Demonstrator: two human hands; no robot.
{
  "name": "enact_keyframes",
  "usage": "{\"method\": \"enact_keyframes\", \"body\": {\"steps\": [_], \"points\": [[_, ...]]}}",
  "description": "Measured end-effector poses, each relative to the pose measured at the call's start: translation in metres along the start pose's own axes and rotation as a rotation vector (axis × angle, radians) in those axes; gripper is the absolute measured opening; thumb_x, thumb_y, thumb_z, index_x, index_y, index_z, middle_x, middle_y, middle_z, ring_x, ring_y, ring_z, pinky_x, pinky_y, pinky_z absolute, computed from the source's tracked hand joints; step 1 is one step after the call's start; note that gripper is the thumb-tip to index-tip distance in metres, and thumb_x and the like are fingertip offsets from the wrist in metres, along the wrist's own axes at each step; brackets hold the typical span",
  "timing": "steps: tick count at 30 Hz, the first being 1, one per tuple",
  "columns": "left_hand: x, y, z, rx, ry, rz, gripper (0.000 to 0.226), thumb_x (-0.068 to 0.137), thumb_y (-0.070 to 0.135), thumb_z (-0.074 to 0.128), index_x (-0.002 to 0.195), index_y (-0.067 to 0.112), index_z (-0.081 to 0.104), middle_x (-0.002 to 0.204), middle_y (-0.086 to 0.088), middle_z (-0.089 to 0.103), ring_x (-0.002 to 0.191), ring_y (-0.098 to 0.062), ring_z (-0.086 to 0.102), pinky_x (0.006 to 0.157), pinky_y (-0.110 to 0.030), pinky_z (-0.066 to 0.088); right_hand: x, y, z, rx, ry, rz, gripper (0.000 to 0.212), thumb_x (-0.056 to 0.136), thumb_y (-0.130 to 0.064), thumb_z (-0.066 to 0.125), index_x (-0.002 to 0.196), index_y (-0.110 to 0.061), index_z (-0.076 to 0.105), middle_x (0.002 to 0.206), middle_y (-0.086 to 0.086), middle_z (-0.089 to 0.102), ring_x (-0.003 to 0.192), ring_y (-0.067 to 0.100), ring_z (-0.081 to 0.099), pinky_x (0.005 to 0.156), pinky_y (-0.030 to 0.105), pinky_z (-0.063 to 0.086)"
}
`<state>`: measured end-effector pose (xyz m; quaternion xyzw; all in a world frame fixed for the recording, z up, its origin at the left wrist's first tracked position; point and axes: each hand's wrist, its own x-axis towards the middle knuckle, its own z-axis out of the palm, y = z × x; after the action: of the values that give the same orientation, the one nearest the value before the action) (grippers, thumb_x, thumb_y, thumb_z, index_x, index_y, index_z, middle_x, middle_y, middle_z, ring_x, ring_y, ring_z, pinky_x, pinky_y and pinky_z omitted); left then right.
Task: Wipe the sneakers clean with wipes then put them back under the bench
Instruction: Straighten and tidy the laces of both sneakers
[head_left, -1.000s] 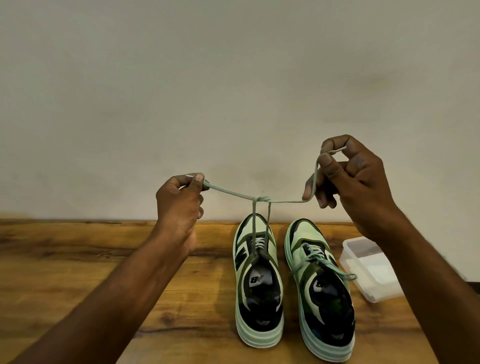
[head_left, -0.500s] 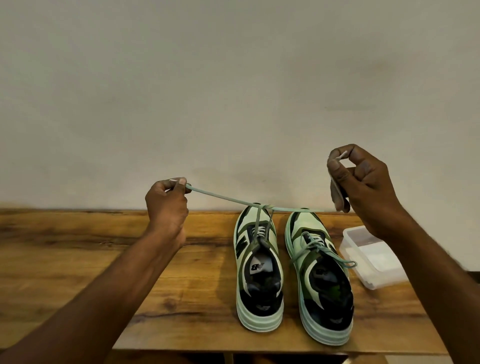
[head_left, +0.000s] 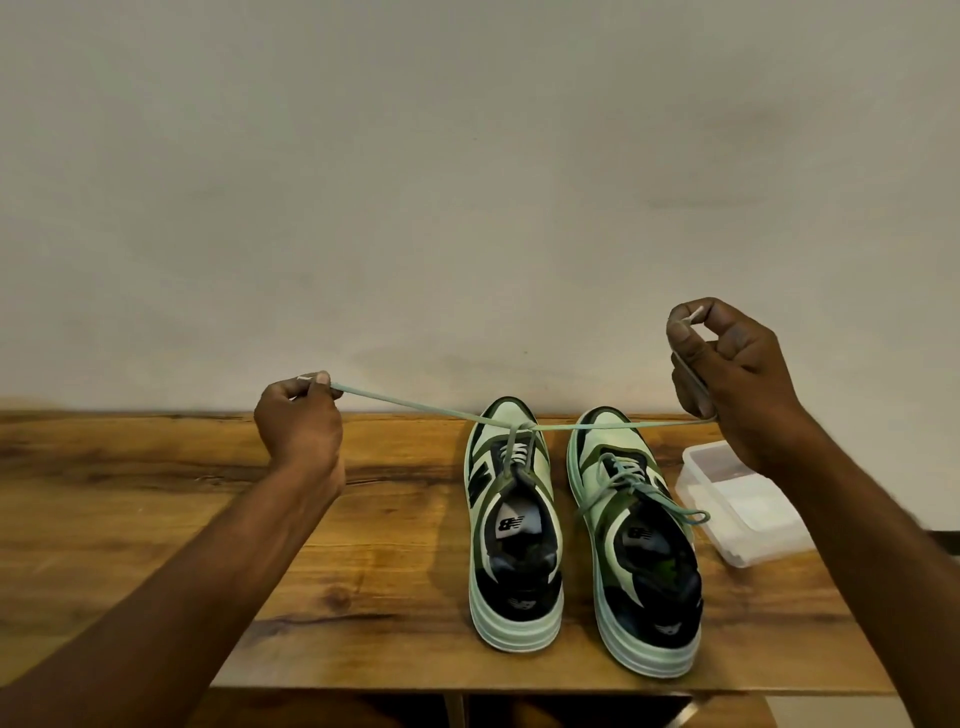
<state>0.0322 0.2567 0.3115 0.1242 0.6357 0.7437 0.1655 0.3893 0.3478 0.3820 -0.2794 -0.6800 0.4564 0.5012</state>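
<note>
Both hands have spread wider, pulling the lace (head_left: 415, 408) flatter, knot lower.

Two bare forearms, left hand (head_left: 298, 415), right hand (head_left: 737, 374); no sleeves seen, apparently no rings.

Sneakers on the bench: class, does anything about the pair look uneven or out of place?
Yes. The left sneaker has its lace pulled out sideways between the left hand and right hand, knotted once, while the right sneaker has a finished bow.
</note>
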Motion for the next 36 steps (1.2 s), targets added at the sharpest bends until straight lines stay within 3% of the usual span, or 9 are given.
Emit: {"method": "enact_keyframes", "body": {"steps": [2, 4, 7, 12, 17, 23, 27, 32, 36], "points": [[0.005, -0.004, -0.004, 0.026, 0.008, -0.016, 0.011, 0.103, 0.017, 0.064, 0.108, 0.008, 0.064, 0.09, -0.002, 0.069, 0.081, -0.017, 0.053, 0.083, -0.037, 0.047, 0.0, 0.004, -0.004, 0.029, 0.005, 0.023, 0.01, 0.1, -0.024, 0.058, 0.099, -0.015, 0.056, 0.044, -0.003, 0.035, 0.037, 0.013, 0.023, 0.044, 0.022, 0.024], [0.009, -0.008, -0.007, 0.051, 0.011, -0.039, 0.018, 0.103, 0.017, 0.064, 0.114, 0.003, 0.066, 0.089, -0.001, 0.069, 0.084, -0.019, 0.054, 0.097, -0.047, 0.054, -0.001, 0.009, -0.009, 0.028, 0.004, 0.037, 0.01, 0.099, -0.024, 0.059, 0.098, -0.015, 0.057, 0.044, -0.002, 0.033, 0.039, 0.014, 0.02, 0.044, 0.021, 0.023], [0.015, -0.013, -0.011, 0.084, 0.013, -0.058, 0.023, 0.103, 0.016, 0.064, 0.118, -0.001, 0.067, 0.088, 0.0, 0.068, 0.082, -0.018, 0.054, 0.105, -0.056, 0.05, -0.001, 0.016, -0.017, 0.022, -0.009, 0.056, 0.009, 0.098, -0.023, 0.061, 0.096, -0.016, 0.058, 0.046, 0.0, 0.031, 0.041, 0.014, 0.018, 0.045, 0.021, 0.021], [0.023, -0.02, -0.02, 0.101, 0.043, -0.067, 0.023, 0.103, 0.016, 0.064, 0.118, 0.0, 0.067, 0.085, 0.001, 0.067, 0.083, -0.02, 0.055, 0.104, -0.058, 0.05, -0.002, 0.028, -0.033, -0.006, -0.001, 0.099, 0.015, 0.095, -0.026, 0.063, 0.096, -0.013, 0.057, 0.048, -0.002, 0.03, 0.04, 0.013, 0.018, 0.045, 0.019, 0.021], [0.03, -0.022, -0.029, 0.069, 0.107, -0.077, 0.02, 0.102, 0.016, 0.065, 0.117, 0.002, 0.065, 0.115, -0.017, 0.073, 0.082, -0.018, 0.056, 0.099, -0.049, 0.055, -0.004, 0.039, -0.049, -0.033, 0.044, 0.138, 0.017, 0.092, -0.031, 0.066, 0.091, -0.016, 0.057, 0.045, -0.002, 0.03, 0.039, 0.013, 0.018, 0.044, 0.019, 0.021], [0.037, -0.028, -0.032, 0.086, 0.209, -0.091, 0.01, 0.101, 0.017, 0.066, 0.104, 0.012, 0.058, 0.098, -0.003, 0.068, 0.086, -0.018, 0.06, 0.077, -0.03, 0.048, -0.005, 0.047, -0.056, -0.118, 0.033, 0.154, 0.016, 0.094, -0.029, 0.065, 0.093, -0.015, 0.059, 0.048, -0.003, 0.031, 0.041, 0.013, 0.019, 0.046, 0.02, 0.02], [0.047, -0.028, -0.04, 0.156, 0.262, -0.134, 0.011, 0.098, 0.016, 0.068, 0.107, 0.011, 0.064, 0.104, -0.003, 0.069, 0.088, -0.019, 0.063, 0.076, -0.029, 0.047, -0.006, 0.051, -0.064, -0.178, 0.049, 0.168, 0.016, 0.098, -0.024, 0.063, 0.099, -0.009, 0.059, 0.048, -0.002, 0.03, 0.042, 0.013, 0.018, 0.047, 0.021, 0.019], [0.053, -0.027, -0.053, 0.291, 0.221, -0.232, 0.004, 0.099, 0.013, 0.062, 0.1, 0.014, 0.058, 0.094, -0.002, 0.06, 0.085, -0.022, 0.059, 0.073, -0.031, 0.045, -0.008, 0.051, -0.07, -0.24, 0.086, 0.199, 0.011, 0.101, -0.02, 0.062, 0.1, -0.009, 0.06, 0.047, -0.003, 0.032, 0.043, 0.013, 0.02, 0.045, 0.021, 0.021], [0.055, -0.029, -0.065, 0.413, 0.12, -0.246, 0.033, 0.098, 0.011, 0.06, 0.073, 0.022, 0.041, 0.076, -0.001, 0.043, 0.094, -0.027, 0.05, 0.082, -0.038, 0.045, -0.009, 0.056, -0.071, -0.333, 0.139, 0.259, 0.014, 0.1, -0.021, 0.065, 0.099, -0.008, 0.062, 0.047, -0.004, 0.034, 0.05, 0.015, 0.021, 0.054, 0.024, 0.023]]}}
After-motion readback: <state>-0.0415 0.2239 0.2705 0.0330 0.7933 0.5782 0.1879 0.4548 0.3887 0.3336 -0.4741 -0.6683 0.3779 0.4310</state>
